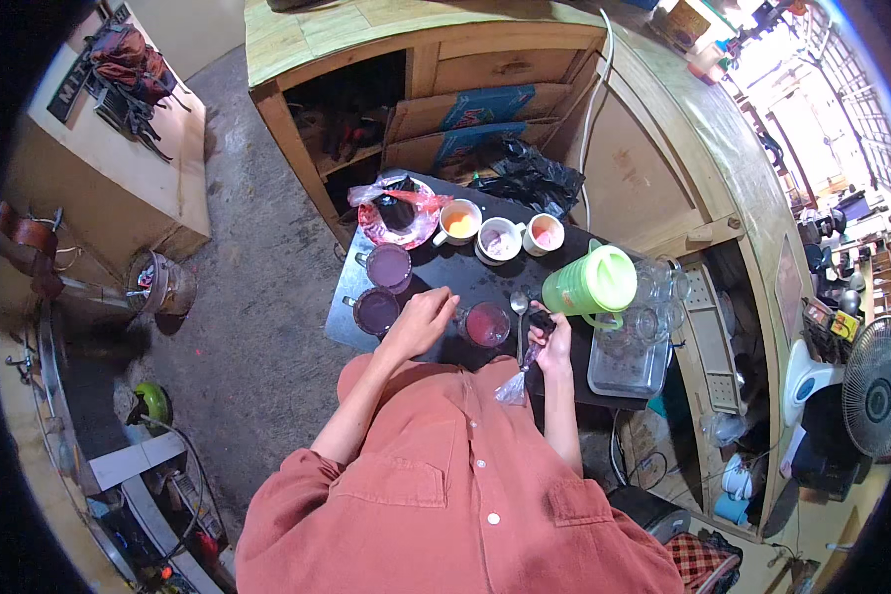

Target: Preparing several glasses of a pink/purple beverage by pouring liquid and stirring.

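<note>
My left hand (423, 319) hangs above the dark table, its fingers bent together, between a mug of dark purple liquid (376, 311) and a glass of red liquid (487, 324). Behind the dark mug is a second mug with purple liquid (388, 267). My right hand (553, 338) is closed on a small clear plastic bag (512, 387) with a dark purple part, its open-looking end hanging down. Beside this hand lies a metal spoon (519, 303). A green pitcher with a lid (590, 281) stands just beyond it. Three white cups, one of them (458, 220) with orange contents, stand farther back.
A patterned bowl (399, 236) holding plastic wrappings stands at the back left. Upturned glasses (642, 315) rest on a clear tray (626, 371) at the right. Black plastic bags (527, 174) lie behind the cups, before a wooden cabinet (423, 67). A fan (878, 390) stands far right.
</note>
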